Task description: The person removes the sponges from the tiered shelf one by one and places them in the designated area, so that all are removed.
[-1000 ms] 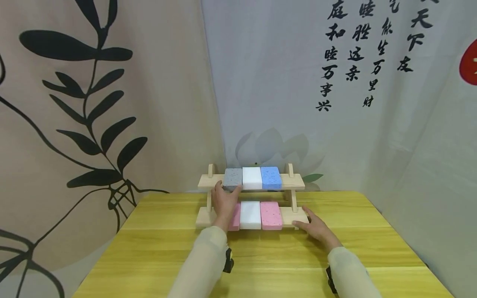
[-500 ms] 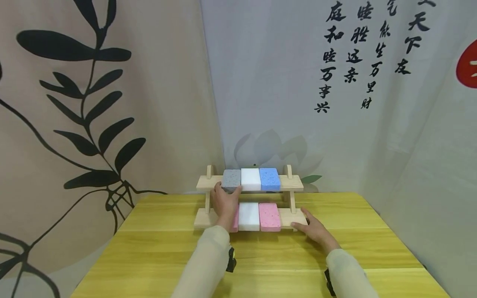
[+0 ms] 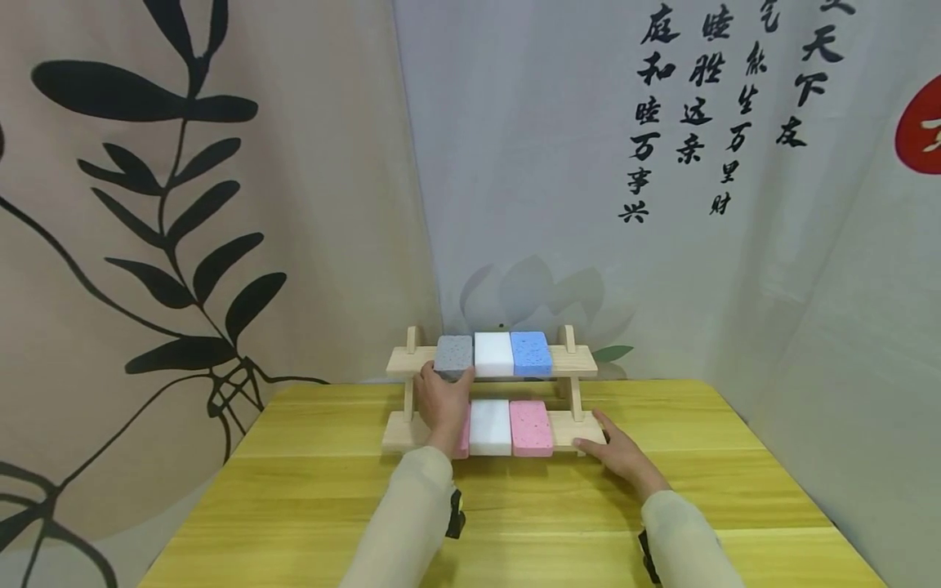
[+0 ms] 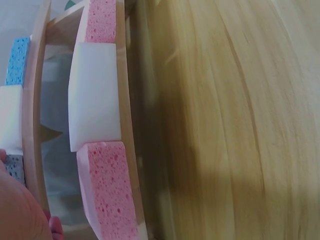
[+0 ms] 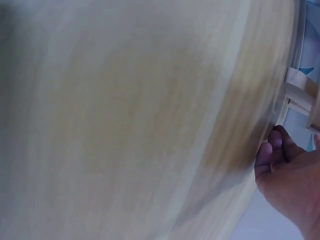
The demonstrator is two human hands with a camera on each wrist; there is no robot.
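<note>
A small two-tier wooden shelf stands at the back of the table. My left hand holds the grey sponge at the left of the upper tier's row, thumb on its right front corner and fingers at its left side. Beside it lie a white sponge and a blue sponge. On the lower tier are a pink sponge partly behind my left hand, a white sponge and another pink sponge. My right hand grips the lower tier's right end between thumb and fingers.
The yellow wood-grain table extends in front of the shelf and to both sides. Right behind the shelf hangs a printed cloth backdrop with dark leaves and writing.
The grey sponge has shifted slightly left under my left hand, leaving a thin gap beside the white one. My right hand stays at the shelf's end. The head view has moved a little.
</note>
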